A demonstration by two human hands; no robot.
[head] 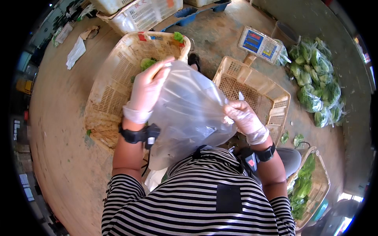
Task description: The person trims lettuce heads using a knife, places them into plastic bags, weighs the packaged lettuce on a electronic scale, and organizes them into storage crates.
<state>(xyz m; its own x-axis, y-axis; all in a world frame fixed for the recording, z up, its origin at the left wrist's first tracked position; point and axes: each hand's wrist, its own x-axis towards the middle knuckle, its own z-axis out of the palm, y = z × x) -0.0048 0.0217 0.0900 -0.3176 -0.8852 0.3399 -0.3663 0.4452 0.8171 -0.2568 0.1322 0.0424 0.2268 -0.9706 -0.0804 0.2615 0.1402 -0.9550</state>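
A large clear plastic bag [189, 103] spreads between my gloved hands, above my lap. My left hand [147, 88] grips its upper left edge, slightly blurred. On the other side, my right hand [245, 116] pinches the bag's right edge between thumb and fingers. Behind my left hand stands a deep, dirty cream plastic crate [109, 85] with a few green leaves [146, 63] in it. A shallower plastic crate [258, 73] is beyond my right hand, and a pale pointed object, perhaps a blade [241, 96], shows near that hand.
A digital scale display [260, 44] rises behind the right crate. Bagged leafy vegetables [319, 79] are piled by the wall. A basket of greens [304, 180] sits at my right side. Stacked crates [147, 14] stand at the back, and a white bag [76, 53] lies on the floor.
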